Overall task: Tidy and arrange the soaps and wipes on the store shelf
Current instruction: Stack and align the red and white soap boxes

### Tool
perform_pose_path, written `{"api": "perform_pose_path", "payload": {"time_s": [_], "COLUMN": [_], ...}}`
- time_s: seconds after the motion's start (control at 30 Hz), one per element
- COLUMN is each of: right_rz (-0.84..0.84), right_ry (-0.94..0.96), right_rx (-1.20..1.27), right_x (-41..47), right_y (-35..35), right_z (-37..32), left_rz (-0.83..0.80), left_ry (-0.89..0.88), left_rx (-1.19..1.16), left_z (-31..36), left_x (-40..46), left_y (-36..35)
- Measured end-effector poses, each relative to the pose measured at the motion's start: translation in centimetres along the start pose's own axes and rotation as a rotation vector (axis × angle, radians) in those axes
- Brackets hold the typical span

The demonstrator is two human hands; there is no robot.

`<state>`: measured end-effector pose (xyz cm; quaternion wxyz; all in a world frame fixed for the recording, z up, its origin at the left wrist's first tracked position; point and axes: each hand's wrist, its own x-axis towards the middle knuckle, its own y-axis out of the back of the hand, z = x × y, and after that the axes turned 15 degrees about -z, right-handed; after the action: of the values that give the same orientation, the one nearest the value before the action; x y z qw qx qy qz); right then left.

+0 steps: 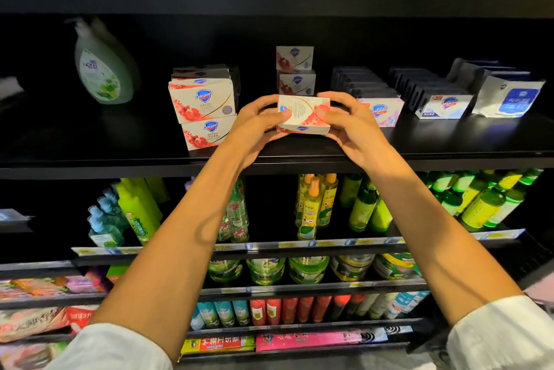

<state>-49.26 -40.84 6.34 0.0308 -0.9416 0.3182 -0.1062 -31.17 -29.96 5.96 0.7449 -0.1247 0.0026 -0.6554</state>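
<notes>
Placement is underway: left hand and right hand both grip a soap box at the shelf front edge, likely needing squaring against the stack behind.

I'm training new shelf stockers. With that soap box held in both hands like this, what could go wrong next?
The two-box stack stands right behind the held soap box; pushing it back could topple the stack. The leaning stack beside the left hand already tilts, so a knock may tip it. The right hand could shove the pink soap row.
</notes>
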Motion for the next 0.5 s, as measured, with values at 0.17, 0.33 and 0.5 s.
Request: {"api": "perform_pose_path", "payload": {"time_s": [0.17, 0.33, 0.5], "right_rz": [-0.032, -0.106, -0.169], "right_ry": [-0.013, -0.082, -0.075], "right_rx": [0.011, 0.153, 0.057], "right_x": [0.0, 0.6, 0.7], "right_y": [0.1, 0.5, 0.6], "right_z": [-0.2, -1.0, -0.8], "left_rz": [0.015, 0.007, -0.03], "left_ry": [-0.02, -0.085, -0.121], "left_rx": [0.028, 0.077, 0.092], "left_z": [-0.1, -0.2, -0.2], "left_x": [0.1, -0.2, -0.3], "left_y": [0.0, 0.1, 0.1]}}
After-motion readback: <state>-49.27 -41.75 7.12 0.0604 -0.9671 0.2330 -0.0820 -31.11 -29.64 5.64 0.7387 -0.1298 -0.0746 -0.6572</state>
